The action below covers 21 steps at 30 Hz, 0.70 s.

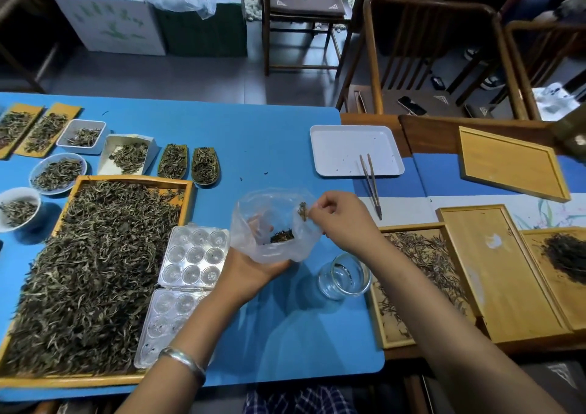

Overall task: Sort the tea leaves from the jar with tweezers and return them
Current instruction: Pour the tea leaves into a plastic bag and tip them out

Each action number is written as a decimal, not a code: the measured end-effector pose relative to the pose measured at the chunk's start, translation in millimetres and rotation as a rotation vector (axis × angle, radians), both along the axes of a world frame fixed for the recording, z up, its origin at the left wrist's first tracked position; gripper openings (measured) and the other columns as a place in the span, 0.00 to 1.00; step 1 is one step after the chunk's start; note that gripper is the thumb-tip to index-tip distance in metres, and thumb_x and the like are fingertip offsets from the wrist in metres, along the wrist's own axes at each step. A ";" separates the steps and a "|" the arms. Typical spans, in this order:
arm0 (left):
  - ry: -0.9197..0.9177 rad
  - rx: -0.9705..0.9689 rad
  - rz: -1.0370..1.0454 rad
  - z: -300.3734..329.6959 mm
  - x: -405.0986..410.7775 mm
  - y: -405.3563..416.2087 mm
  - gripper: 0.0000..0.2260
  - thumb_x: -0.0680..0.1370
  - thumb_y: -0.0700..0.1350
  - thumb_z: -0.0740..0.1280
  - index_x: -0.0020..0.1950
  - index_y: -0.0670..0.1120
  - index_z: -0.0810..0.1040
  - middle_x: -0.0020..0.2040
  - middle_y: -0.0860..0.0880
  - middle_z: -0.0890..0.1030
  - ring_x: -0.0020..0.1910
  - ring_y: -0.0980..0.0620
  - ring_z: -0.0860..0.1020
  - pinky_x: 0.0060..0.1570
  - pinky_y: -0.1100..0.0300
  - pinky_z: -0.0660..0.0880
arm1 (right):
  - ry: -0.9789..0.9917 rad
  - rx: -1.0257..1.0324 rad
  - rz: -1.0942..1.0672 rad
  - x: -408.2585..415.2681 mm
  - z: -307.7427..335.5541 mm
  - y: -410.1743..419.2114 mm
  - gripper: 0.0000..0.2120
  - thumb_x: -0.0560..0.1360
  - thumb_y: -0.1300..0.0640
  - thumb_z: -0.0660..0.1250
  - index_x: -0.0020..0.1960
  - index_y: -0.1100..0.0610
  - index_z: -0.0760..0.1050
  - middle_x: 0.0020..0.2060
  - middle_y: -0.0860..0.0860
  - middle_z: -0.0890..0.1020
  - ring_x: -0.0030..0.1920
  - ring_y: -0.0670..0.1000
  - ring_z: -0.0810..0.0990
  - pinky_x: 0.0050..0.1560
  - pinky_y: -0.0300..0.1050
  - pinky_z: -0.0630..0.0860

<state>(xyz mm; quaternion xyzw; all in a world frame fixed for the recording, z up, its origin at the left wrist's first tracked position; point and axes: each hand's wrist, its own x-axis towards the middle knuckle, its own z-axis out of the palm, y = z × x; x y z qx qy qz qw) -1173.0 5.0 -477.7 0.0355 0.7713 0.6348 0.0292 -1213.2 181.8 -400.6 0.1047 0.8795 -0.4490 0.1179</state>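
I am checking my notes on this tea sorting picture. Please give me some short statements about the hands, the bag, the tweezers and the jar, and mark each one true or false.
1. The left hand holds the clear plastic bag from below. True.
2. The right hand grips the tweezers. False: the tweezers lie partly on the white tray, untouched; the right hand pinches tea leaves at the bag's opening.
3. The glass jar is nearly empty. True.
4. The white tray is heaped with tea. False: it holds only a few scraps.
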 end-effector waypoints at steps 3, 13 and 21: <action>-0.019 -0.029 -0.004 4.1 -0.5 -0.4 0.25 0.60 0.61 0.78 0.54 0.72 0.74 0.51 0.72 0.79 0.49 0.72 0.78 0.45 0.77 0.72 | 0.138 0.033 -0.098 2.8 4.5 4.2 0.05 0.72 0.57 0.67 0.37 0.54 0.76 0.28 0.47 0.76 0.31 0.47 0.76 0.32 0.41 0.71; -0.054 -0.150 -0.033 7.2 -5.9 4.2 0.27 0.54 0.77 0.71 0.51 0.73 0.75 0.49 0.68 0.81 0.49 0.67 0.80 0.53 0.51 0.79 | 0.341 -0.013 -0.230 10.9 21.7 15.9 0.05 0.72 0.57 0.67 0.37 0.55 0.78 0.27 0.46 0.76 0.28 0.42 0.72 0.31 0.39 0.69; -0.021 -0.197 -0.077 18.1 -3.9 9.3 0.22 0.58 0.73 0.71 0.49 0.77 0.70 0.48 0.72 0.79 0.49 0.61 0.79 0.55 0.47 0.76 | 0.430 0.511 0.048 14.3 49.0 33.3 0.08 0.77 0.57 0.62 0.42 0.59 0.76 0.33 0.52 0.79 0.38 0.56 0.77 0.37 0.50 0.76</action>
